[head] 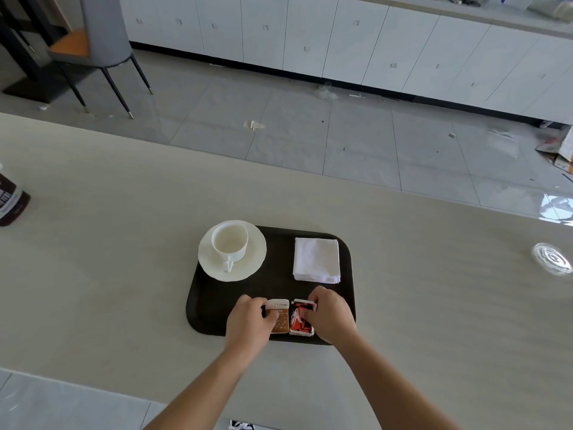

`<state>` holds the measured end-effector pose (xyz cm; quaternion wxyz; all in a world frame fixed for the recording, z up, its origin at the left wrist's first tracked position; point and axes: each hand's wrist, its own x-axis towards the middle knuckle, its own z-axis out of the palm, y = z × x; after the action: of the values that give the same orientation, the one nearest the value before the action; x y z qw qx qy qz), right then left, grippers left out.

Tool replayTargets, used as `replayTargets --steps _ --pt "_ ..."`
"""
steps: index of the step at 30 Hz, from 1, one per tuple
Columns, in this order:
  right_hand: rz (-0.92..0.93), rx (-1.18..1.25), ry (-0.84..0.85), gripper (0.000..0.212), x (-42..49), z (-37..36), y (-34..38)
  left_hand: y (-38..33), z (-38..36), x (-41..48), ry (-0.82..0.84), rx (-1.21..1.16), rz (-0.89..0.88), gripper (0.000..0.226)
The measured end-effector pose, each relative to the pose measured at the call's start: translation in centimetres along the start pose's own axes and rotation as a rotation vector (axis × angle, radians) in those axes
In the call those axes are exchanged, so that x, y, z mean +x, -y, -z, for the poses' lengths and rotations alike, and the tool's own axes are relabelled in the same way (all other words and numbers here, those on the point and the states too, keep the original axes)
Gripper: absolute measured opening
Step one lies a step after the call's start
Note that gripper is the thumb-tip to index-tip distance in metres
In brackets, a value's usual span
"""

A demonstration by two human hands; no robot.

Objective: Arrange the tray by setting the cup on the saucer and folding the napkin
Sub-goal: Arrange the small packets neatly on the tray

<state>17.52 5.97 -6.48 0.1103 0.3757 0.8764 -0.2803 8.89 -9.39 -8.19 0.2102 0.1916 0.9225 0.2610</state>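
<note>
A dark tray (273, 283) lies on the pale counter. At its back left a white cup (230, 242) stands upright on a white saucer (254, 259), handle toward me. A white napkin (317, 259) lies folded into a square at the back right. Along the tray's front edge two small packets sit side by side: a brown and white packet (280, 318) and a red and black packet (301, 319). My left hand (249, 321) grips the brown packet from its left side. My right hand (330, 316) holds the red packet from its right.
A dark bottle (11, 200) stands at the counter's far left edge. A clear plastic lid (552, 259) lies on the counter at the right. Beyond the counter are a tiled floor with scraps, a grey chair (102, 32) and white cabinets.
</note>
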Motion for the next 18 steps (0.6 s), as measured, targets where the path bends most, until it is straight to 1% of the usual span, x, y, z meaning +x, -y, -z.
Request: replayTargets --steps 4,7,12,18 --pt "0.025 0.004 0.001 0.026 -0.07 -0.12 0.06 -0.15 0.05 0.13 0.019 0.010 -0.010 0.034" --pt "0.039 0.013 -0.016 0.030 -0.16 -0.36 0.26 -0.20 0.02 0.11 0.015 0.020 -0.022 0.037" --pt "0.030 0.004 -0.039 0.027 -0.28 -0.81 0.38 -0.32 0.04 0.22 -0.002 0.031 -0.028 0.038" --pt "0.039 0.024 -0.022 0.030 -0.21 -0.84 0.44 -0.43 0.05 0.03 -0.027 0.056 -0.071 0.034"
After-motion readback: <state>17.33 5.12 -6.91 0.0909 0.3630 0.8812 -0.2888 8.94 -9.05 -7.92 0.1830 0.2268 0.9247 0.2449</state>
